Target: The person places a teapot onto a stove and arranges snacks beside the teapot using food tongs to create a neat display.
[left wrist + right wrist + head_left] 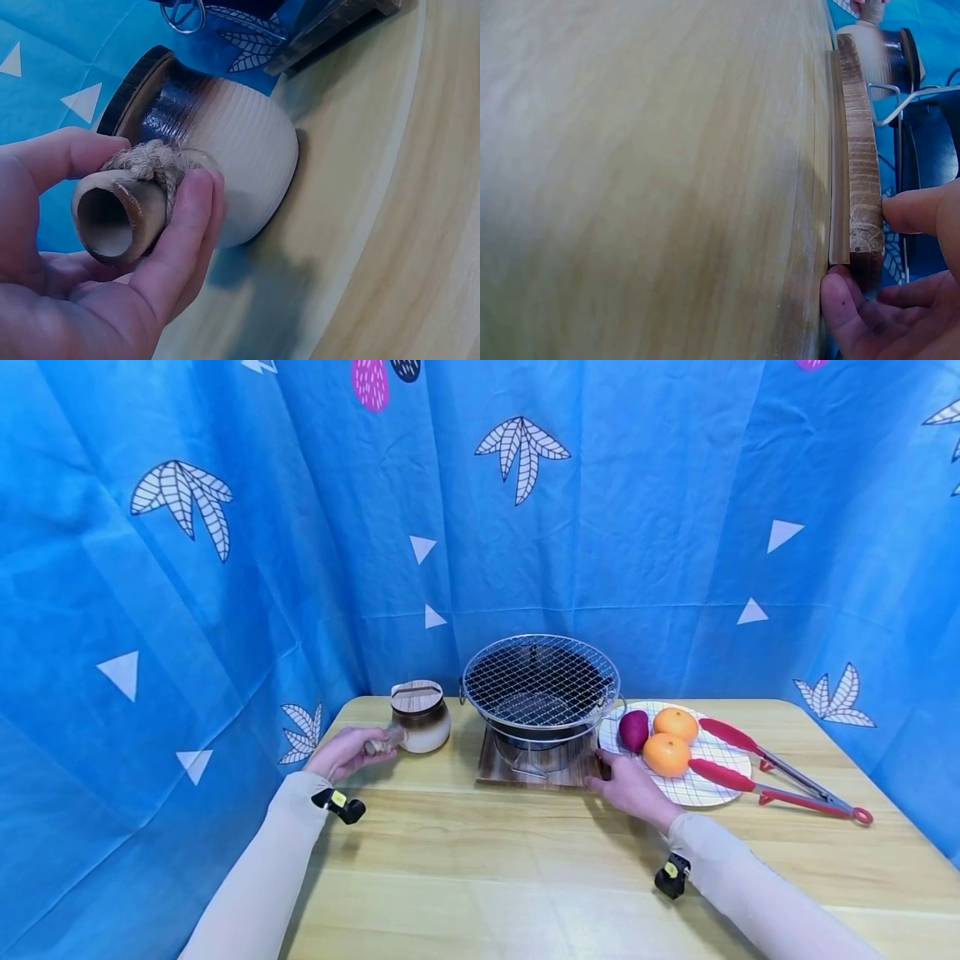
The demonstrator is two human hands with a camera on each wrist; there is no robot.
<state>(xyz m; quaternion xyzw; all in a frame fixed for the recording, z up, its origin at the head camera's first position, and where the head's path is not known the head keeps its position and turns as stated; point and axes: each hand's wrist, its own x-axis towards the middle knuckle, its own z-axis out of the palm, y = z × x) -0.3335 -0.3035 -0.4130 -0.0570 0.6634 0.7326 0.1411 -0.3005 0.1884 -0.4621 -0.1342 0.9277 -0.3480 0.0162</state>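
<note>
My left hand [349, 755] grips the stubby hollow handle [112, 214] of a small brown-and-cream pot [424, 729]. Twine is wrapped round that handle, and a wooden lid [417, 696] covers the pot, which stands on the table. At the front right corner of a wooden board [495, 767], my right hand [633, 789] pinches the edge. Its thumb [911, 211] lies on the board's upper side, and the other fingers are at the lower edge, partly hidden. A round grill [542, 685] with a wire mesh top stands on the board.
Right of the grill lies a white checked plate [701, 793] with two orange fruits [666, 755] and a purple one [633, 730]. Red-tipped tongs [798, 777] rest partly on the plate. Blue curtains [652, 527] hang behind and beside the table [450, 877].
</note>
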